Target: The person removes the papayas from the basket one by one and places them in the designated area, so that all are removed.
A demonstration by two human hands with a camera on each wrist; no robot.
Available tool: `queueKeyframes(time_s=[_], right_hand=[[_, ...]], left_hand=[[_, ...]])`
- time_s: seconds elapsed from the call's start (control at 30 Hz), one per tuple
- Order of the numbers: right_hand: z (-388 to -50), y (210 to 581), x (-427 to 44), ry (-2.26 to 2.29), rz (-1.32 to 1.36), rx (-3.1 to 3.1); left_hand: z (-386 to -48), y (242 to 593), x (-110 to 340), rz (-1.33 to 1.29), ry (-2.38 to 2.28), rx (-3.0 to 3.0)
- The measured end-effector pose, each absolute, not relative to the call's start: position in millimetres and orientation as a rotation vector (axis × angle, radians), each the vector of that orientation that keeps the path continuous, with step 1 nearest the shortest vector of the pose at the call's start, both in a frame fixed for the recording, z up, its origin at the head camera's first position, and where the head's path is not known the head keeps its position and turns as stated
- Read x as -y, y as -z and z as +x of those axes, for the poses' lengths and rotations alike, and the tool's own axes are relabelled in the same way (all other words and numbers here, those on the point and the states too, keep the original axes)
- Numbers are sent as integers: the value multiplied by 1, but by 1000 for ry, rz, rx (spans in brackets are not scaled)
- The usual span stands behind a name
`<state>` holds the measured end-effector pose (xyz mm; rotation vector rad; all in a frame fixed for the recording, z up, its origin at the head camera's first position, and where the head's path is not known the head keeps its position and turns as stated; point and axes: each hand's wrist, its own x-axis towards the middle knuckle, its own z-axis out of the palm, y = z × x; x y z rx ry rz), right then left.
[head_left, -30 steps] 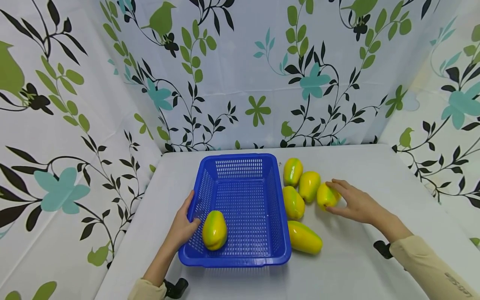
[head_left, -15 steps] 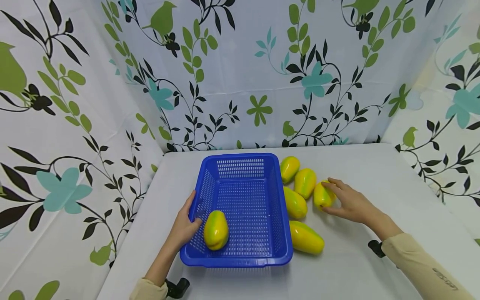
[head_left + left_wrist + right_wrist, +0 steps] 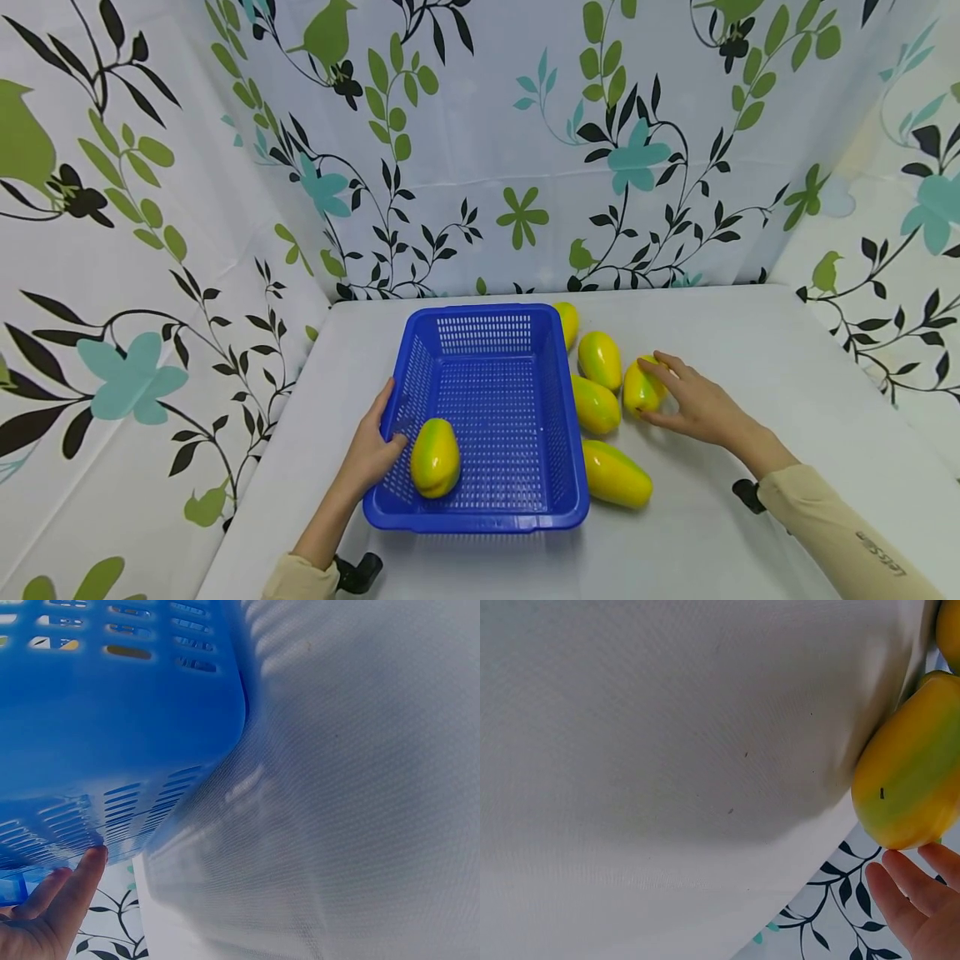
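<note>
My left hand [image 3: 372, 446] holds the left rim of a blue plastic basket [image 3: 487, 523], thumb inside and fingers along the outer wall, which the left wrist view shows close up. One glossy yellow-green papaya [image 3: 435, 458] lies in the basket's lower left. My right hand [image 3: 697, 402] is around another papaya [image 3: 642, 390] on the table, fingers at its far side and thumb at its near side. In the right wrist view, fingertips touch the end of this papaya [image 3: 915, 769].
Several more papayas lie along the basket's right side: one at the back [image 3: 567, 323], one nearer [image 3: 600, 360], one against the wall [image 3: 596, 405] and a long one [image 3: 617, 475] in front. A white cloth covers the table [image 3: 720, 321]; patterned curtains [image 3: 465, 150] hang behind and beside it.
My right hand and its papaya have moved left, towards the basket. The two papayas at the back have shifted left too, the farthest now partly hidden behind the rim. The left hand keeps its grip.
</note>
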<state>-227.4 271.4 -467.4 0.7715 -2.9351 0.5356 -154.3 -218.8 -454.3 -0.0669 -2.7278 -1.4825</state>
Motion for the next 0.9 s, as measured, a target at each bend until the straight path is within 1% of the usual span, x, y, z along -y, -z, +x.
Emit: queueKeyframes(time_s=[0.6,0.9], right_hand=[[-227,456,-268,-507,775,2956],[-229,446,-255,-471,783,2976]], left_hand=[[-154,457,220,-88,1499,2704],[-155,457,220,-81,1503,2707]])
